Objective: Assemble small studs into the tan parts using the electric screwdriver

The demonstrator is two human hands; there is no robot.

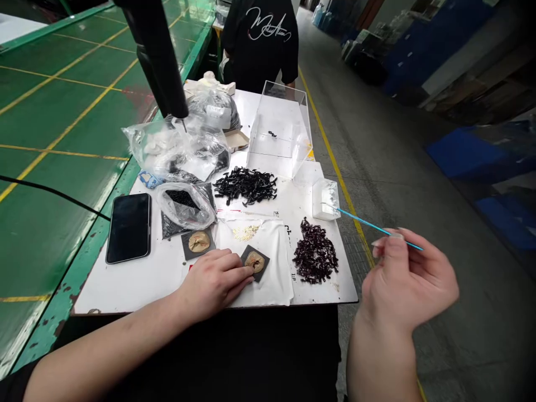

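Observation:
My right hand [404,276] pinches a thin blue stick [364,221] off the table's right edge. The stick's far end reaches into a small clear box [325,201] with white material inside. My left hand [218,279] rests on the near part of the table, fingers together and curled. Its fingertips meet a tan putty-like lump [255,261] on a dark square pad [263,272]; anything between them is too small or hidden to make out. A second tan lump [198,242] on a similar pad lies to the left. Tiny gold-coloured pieces [246,232] lie on a white sheet [274,262] just beyond.
Piles of small black parts [247,185] and dark brown parts [315,252] lie around the sheet. Nearby are an open bag of black bits [184,204], a phone [129,228], plastic bags [180,148] and a clear bin [278,128]. A black tool [157,56] hangs overhead; a person [262,44] is beyond.

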